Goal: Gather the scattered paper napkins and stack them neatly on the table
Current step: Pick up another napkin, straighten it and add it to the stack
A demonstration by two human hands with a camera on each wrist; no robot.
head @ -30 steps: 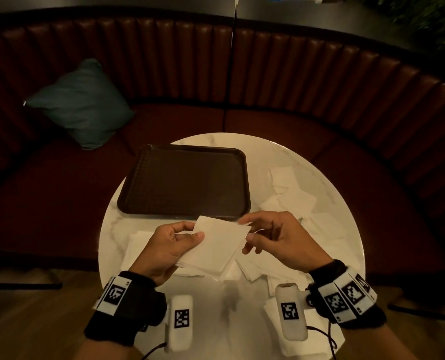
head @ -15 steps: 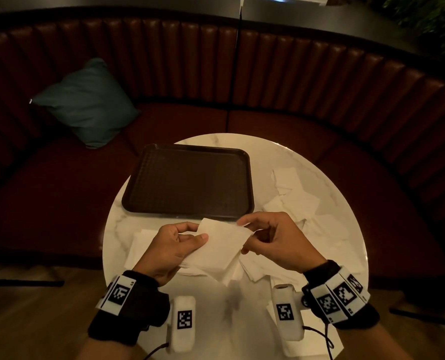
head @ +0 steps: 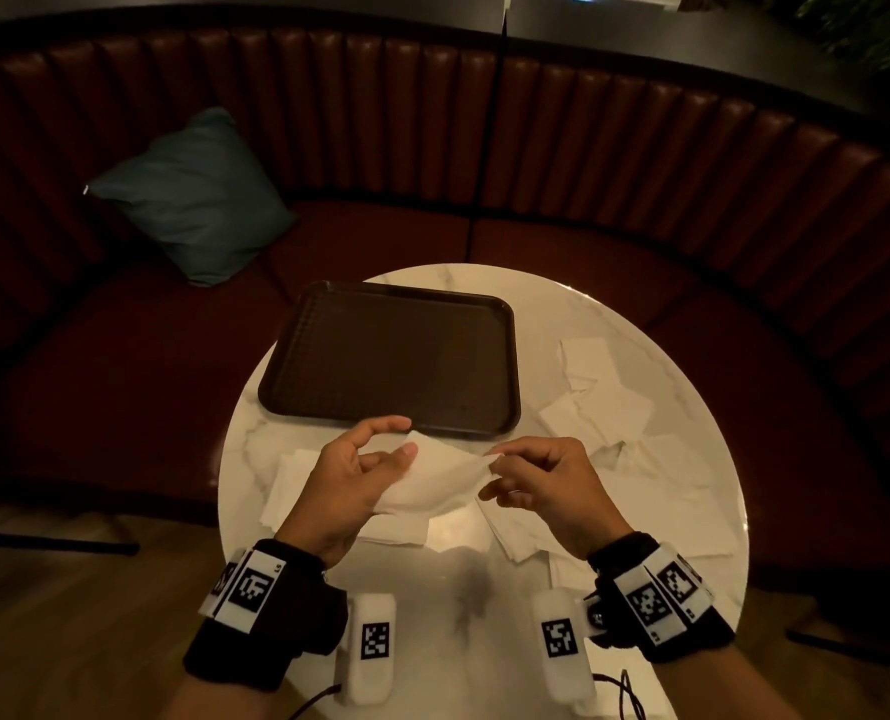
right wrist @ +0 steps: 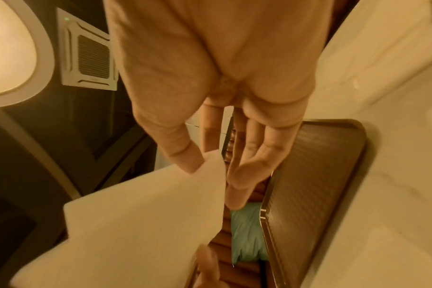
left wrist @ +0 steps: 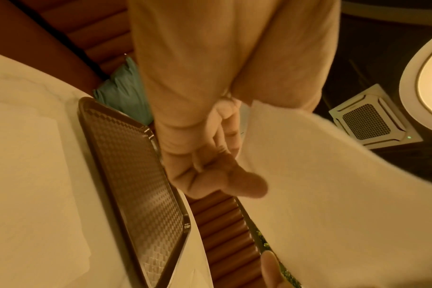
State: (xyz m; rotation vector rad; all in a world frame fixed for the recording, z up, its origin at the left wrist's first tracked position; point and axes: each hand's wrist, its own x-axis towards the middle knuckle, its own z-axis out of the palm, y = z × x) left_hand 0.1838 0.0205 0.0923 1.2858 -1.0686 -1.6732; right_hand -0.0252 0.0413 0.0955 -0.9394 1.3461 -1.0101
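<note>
Above the near half of the round marble desk (head: pixel 614 324), both hands hold one white napkin (head: pixel 432 480) off the surface. The left hand (head: pixel 351 475) has it at the left end: the thumb (left wrist: pixel 244 187) lies across the top face of the paper while the other fingers curl underneath, and the index finger arches up clear of the sheet. The right hand (head: pixel 541 485) pinches the napkin's right corner between thumb (right wrist: pixel 183 154) and index finger, with the remaining fingers (right wrist: pixel 249 155) stretched out loose and apart below the paper. Between the two grips the napkin sags slightly and looks blurred in both wrist views.

Under the hands, more napkins lie flat on the desk: a rough pile (head: pixel 297 485) beneath the left hand, partly hidden by it, and overlapping sheets (head: pixel 515 532) below the right hand. Farther right, scattered napkins (head: pixel 604 402) spread toward the desk's edge, several overlapping at different angles.

Beyond the hands sits a dark brown tray (head: pixel 390 356) with a textured floor, flat on the far left part of the desk; nothing lies in it, and its near rim is just past the held napkin. A teal cushion (head: pixel 193 200) rests on the dark red booth seat (head: pixel 692 163) curving behind the desk. Both wrists carry black bands (head: pixel 271 610) with square-coded markers.
</note>
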